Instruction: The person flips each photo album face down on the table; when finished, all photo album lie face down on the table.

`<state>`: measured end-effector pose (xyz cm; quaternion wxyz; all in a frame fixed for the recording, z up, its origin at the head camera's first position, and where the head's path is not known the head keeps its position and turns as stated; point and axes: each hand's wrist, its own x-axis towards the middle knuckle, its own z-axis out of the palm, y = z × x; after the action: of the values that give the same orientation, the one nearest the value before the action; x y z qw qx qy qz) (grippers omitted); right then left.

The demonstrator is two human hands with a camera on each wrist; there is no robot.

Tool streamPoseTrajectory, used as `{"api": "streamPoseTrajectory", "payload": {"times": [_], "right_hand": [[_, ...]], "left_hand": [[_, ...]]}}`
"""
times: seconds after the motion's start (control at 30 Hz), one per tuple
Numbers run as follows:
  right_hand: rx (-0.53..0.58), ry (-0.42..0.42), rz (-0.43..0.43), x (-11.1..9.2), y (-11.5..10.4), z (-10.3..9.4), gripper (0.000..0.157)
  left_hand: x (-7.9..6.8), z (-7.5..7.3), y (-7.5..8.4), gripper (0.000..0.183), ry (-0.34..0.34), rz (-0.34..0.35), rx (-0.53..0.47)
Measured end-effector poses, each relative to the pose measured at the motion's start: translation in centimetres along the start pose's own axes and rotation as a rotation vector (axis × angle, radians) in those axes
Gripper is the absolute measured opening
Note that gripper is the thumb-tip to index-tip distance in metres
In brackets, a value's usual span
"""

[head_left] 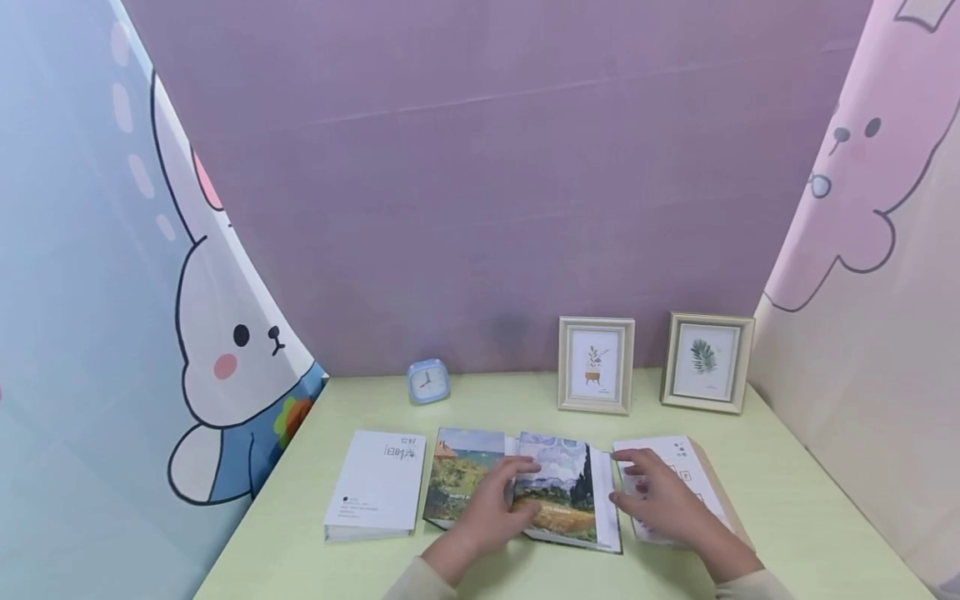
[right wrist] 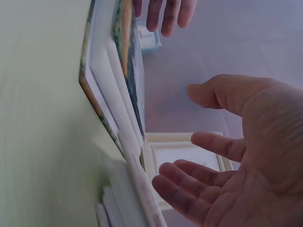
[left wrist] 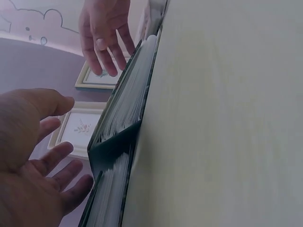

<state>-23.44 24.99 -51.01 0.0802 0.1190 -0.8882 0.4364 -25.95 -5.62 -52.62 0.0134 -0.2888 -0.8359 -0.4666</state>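
Two photo albums with painted landscape covers lie side by side at the middle of the table: a left one (head_left: 468,454) and a right one (head_left: 562,479). My left hand (head_left: 495,510) hovers where they meet, fingers spread and slightly bent. In the left wrist view that hand (left wrist: 33,151) appears apart from the albums' thick page edges (left wrist: 125,94). Over a white album (head_left: 663,450) to the right is my right hand (head_left: 663,500), thumb and fingers apart. Nothing lies in its palm (right wrist: 255,156) in the right wrist view.
Another white album (head_left: 378,483) lies at the left. Behind stand a small blue clock (head_left: 428,382) and two picture frames, one with a potted plant (head_left: 596,365) and one with a green leaf (head_left: 707,363). A purple cloth (head_left: 480,183) hangs behind the pale green table (head_left: 277,500).
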Motion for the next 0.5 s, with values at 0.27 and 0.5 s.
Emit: {"api": "streamPoseTrajectory", "payload": {"times": [0.27, 0.5], "right_hand": [[-0.013, -0.063, 0.012, 0.3, -0.6, 1.4, 0.061], [-0.050, -0.136, -0.024, 0.9, -0.6, 2.3, 0.061]], "left_hand": [[-0.8, -0.9, -1.5, 0.057, 0.004, -0.067, -0.114], [-0.8, -1.1, -1.6, 0.058, 0.010, -0.110, -0.150]]}}
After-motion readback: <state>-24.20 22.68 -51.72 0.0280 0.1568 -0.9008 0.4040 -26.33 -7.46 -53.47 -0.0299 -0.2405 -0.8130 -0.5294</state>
